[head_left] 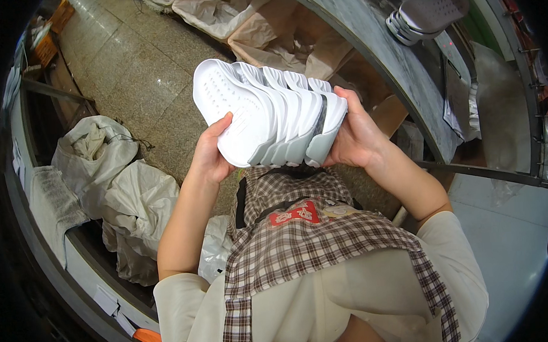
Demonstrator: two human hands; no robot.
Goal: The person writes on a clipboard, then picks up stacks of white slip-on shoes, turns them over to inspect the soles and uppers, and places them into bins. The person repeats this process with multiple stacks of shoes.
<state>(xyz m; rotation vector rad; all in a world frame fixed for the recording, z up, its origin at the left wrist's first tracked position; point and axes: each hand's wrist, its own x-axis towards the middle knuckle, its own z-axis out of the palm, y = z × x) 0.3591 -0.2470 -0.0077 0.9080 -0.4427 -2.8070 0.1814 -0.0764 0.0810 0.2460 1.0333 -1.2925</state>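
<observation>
Between my two hands is a stack of white shoe soles [268,113], pressed face to face and held in the air in front of my apron. Pale grey patches show along their lower ends, and rows of small dimples mark the nearest sole's face. My left hand [213,150] grips the left end, its thumb on the dimpled face. At the right end my right hand [359,127] closes round the last sole, thumb along the top. The fingers under the stack are partly hidden.
White sacks [137,195] slump on the floor at left, beside a bench with a grey cloth [55,202]. Cloth-lined bins [280,39] stand ahead. A curved grey counter [365,26] runs along the right, carrying more soles [429,17], the top one grey.
</observation>
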